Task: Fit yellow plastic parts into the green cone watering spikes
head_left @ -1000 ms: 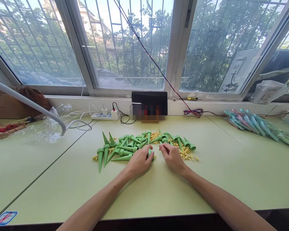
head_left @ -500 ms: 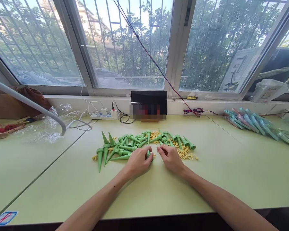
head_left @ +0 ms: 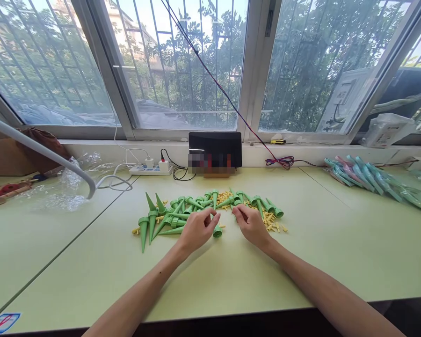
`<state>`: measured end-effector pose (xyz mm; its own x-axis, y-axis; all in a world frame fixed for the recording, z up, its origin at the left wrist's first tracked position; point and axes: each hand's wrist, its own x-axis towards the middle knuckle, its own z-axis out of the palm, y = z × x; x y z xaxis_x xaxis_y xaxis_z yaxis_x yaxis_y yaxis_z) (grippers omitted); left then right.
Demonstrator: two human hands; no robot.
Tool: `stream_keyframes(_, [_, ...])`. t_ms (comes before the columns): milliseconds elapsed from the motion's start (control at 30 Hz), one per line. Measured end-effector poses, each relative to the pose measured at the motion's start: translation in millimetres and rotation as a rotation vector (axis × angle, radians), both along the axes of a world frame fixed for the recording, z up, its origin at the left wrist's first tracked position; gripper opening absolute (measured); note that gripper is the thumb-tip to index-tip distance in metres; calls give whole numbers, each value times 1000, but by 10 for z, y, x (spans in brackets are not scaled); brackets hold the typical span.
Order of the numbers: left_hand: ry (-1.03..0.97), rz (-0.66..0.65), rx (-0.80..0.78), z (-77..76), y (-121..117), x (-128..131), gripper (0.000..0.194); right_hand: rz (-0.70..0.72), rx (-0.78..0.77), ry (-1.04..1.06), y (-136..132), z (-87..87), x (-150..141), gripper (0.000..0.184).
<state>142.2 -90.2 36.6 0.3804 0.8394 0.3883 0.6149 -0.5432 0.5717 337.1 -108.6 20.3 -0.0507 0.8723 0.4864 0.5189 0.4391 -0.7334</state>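
My left hand (head_left: 199, 228) is closed, with its thumb and forefinger brought close together above the table. Just below its thumb is a green ribbed cap (head_left: 217, 231), its round end facing me; I cannot tell whether the hidden fingers touch it. My right hand (head_left: 251, 225) is curled in a pinch a short way to the right, and what its fingertips hold is too small to make out. Several green plastic spikes (head_left: 143, 234) with ribbed caps lie in a heap behind both hands. Small yellow T-shaped pegs (head_left: 274, 224) are scattered among them and beside my right hand.
A dark screen on a stand (head_left: 215, 150) is behind the heap. A power strip (head_left: 150, 169) with cables lies to its left. A white curved tube (head_left: 56, 159) crosses the left side. Bagged teal items (head_left: 366, 175) lie far right on the pale table (head_left: 337, 252).
My left hand has shifted slightly left and up, leaving more of the green cap in view below it. My right hand has moved slightly right and up, widening the gap between them.
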Motion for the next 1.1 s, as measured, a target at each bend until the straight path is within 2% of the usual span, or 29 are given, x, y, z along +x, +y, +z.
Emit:
stream_keyframes(200, [17, -12, 16, -3, 5, -4, 38, 60, 22, -59, -52, -11, -47, 34])
stream_keyframes(400, [26, -3, 23, -17, 30, -20, 42, 116, 27, -121, -65, -37, -53, 23])
stream_keyframes(500, [29, -4, 35, -23, 42, -27, 43, 35, 55, -169, -12, -13, 12, 20])
stream_keyframes(600, [30, -10, 46, -28, 52, -32, 43, -149, 60, -309, 89, 11, 132, 18])
stream_keyframes(733, [21, -25, 37, -24, 59, -34, 43, -405, -78, -510, 223, 19, 332, 14])
stream_keyframes(800, [19, -26, 34, -16, 58, -32, 43, -474, -126, -569, 262, 18, 418, 15])
stream_keyframes(900, [18, -22, 34, -2, 52, -27, 42, -504, -191, -619, 286, 13, 498, 17])
stream_keyframes(1100, [14, -21, 36, 0, 52, -30, 41, -459, -245, -652, 292, -1, 521, 20])
